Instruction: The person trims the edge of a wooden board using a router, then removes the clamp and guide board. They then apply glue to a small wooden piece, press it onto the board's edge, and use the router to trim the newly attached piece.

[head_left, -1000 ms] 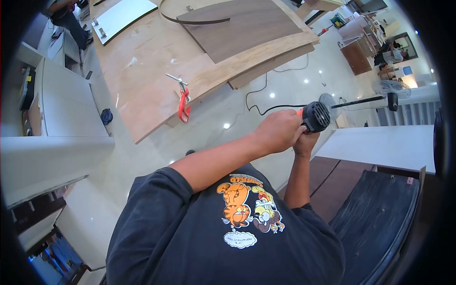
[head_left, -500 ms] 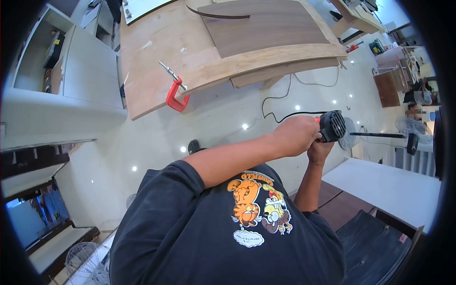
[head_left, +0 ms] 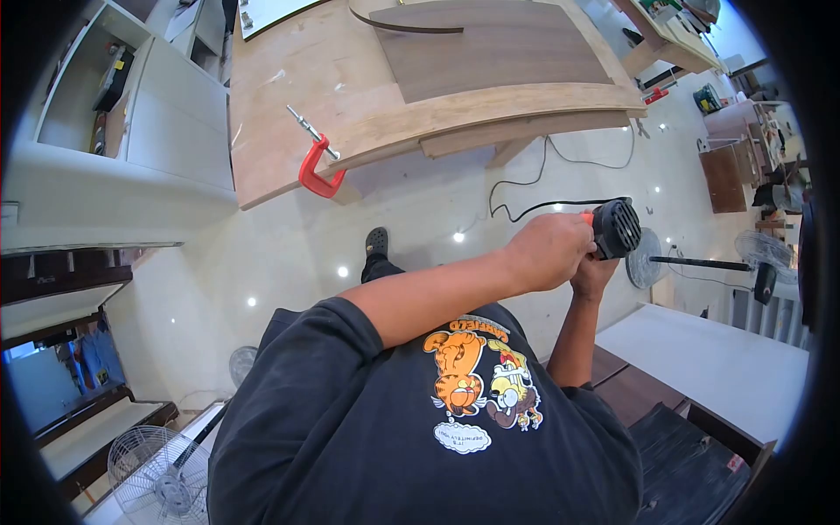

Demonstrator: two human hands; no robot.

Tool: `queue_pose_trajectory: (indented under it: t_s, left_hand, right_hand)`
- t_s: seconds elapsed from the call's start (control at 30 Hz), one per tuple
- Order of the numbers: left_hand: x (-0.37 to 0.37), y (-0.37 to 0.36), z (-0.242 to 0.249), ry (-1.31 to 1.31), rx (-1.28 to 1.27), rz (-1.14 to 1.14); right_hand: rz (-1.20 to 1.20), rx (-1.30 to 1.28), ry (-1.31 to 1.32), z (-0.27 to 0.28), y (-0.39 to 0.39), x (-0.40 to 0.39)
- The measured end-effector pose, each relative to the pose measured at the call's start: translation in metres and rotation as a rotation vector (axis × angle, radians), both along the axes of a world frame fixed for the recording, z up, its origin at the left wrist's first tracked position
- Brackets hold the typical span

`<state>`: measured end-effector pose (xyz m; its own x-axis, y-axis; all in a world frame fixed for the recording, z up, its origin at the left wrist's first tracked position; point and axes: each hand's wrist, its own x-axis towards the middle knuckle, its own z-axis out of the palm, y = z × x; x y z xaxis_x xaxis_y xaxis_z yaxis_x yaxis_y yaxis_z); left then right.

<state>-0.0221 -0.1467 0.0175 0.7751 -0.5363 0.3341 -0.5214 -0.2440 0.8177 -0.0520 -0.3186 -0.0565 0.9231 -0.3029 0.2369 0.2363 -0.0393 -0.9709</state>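
My left hand (head_left: 551, 248) is closed on a corded power tool (head_left: 618, 229), which has a black vented end and a small orange-red part beside my fingers. Its exact kind is hidden by my hands. Just behind and below, my right hand (head_left: 595, 276) also grips the tool, with its fingers partly covered. A black cord (head_left: 538, 208) trails from the tool across the floor. Ahead of me is a plywood work table (head_left: 289, 114). Along its near edge lies a long wooden strip (head_left: 499, 107), with a red C-clamp (head_left: 321, 166) at its left end.
On the table lie a brown veneered panel (head_left: 499, 52) and a curved dark strip (head_left: 420, 29). Standing fans (head_left: 646, 258) are to my right and a wire fan (head_left: 157, 477) is at lower left. A white board (head_left: 709, 359) lies at right. White cabinets (head_left: 175, 114) stand at left.
My foot in a dark clog has come forward into fuller view on the floor. The view has shifted slightly, and both hands stay on the power tool.
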Motion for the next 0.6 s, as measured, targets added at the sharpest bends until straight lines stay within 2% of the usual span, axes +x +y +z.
queue_pose_trajectory:
  t_s: [0.13, 0.33, 0.6]
  left_hand:
    - [0.005, -0.005, -0.005, 0.01, 0.003, -0.018]
    - [0.005, -0.007, 0.001, 0.058, 0.006, 0.004]
    - [0.009, -0.003, 0.001, -0.078, -0.044, 0.041]
  right_hand:
    - [-0.039, -0.098, -0.005, 0.0, -0.007, 0.003]
    - [-0.025, -0.049, -0.008, 0.003, -0.003, 0.002]
    - [-0.042, -0.049, 0.004, 0.012, 0.006, 0.004]
